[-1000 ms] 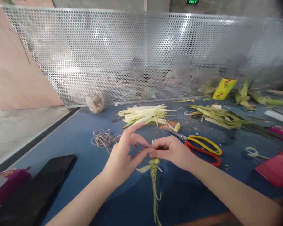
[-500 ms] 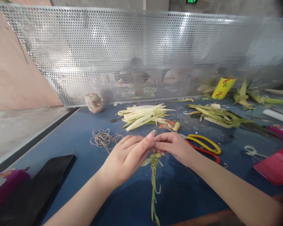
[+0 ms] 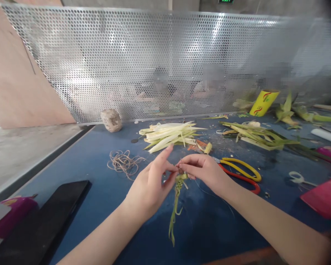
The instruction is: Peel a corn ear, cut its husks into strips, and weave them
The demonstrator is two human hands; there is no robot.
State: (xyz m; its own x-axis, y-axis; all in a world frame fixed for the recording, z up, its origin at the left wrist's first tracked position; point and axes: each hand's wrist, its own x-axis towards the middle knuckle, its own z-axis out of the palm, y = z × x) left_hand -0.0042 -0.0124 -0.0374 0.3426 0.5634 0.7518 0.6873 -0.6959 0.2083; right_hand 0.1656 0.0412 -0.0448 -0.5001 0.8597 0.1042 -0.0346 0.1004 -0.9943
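Observation:
Over the middle of the blue table, a small braided green leaf piece (image 3: 178,184) hangs with its thin tail pointing down. My left hand (image 3: 150,184) pinches near its upper end, index finger lifted and pointing away. Closed in a pinch at the same end is my right hand (image 3: 206,171); the exact grip between the fingertips is partly hidden. A fine thread (image 3: 222,200) trails below the right hand. Just beyond that hand lie scissors (image 3: 238,167) with yellow and red handles. A tangle of brown string (image 3: 124,163) rests left of my left hand.
Pale leaf strips (image 3: 171,135) lie ahead, greener leaves (image 3: 259,136) to their right. A perforated metal screen (image 3: 127,66) closes off the back, with people behind it. Around the edges are a cork-like block (image 3: 111,120), a yellow roll (image 3: 264,103), a black phone (image 3: 52,217) and a red object (image 3: 324,197).
My left index finger has lifted away from the pinch and the left hand has turned. The leaf piece's tail has swung to the left and sits higher.

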